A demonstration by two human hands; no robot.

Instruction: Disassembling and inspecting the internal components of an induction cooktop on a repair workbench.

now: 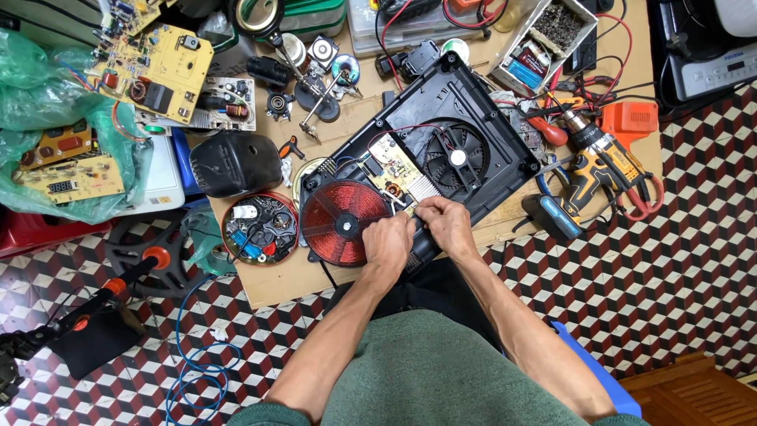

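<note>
On the counter (284, 284): opened induction cooker (481, 126), black housing, both hands at its near edge.
Left hand (388, 243) rests curled beside the red copper coil (341, 222); right hand (446, 225) has its fingers pinched together on something too small to tell, just below the yellow circuit board (397, 167). Whether the left grip holds anything cannot be told. Fan (456, 155) sits behind the board; cordless drill (599, 162) lies right, round tin of parts (259, 228) left.
</note>
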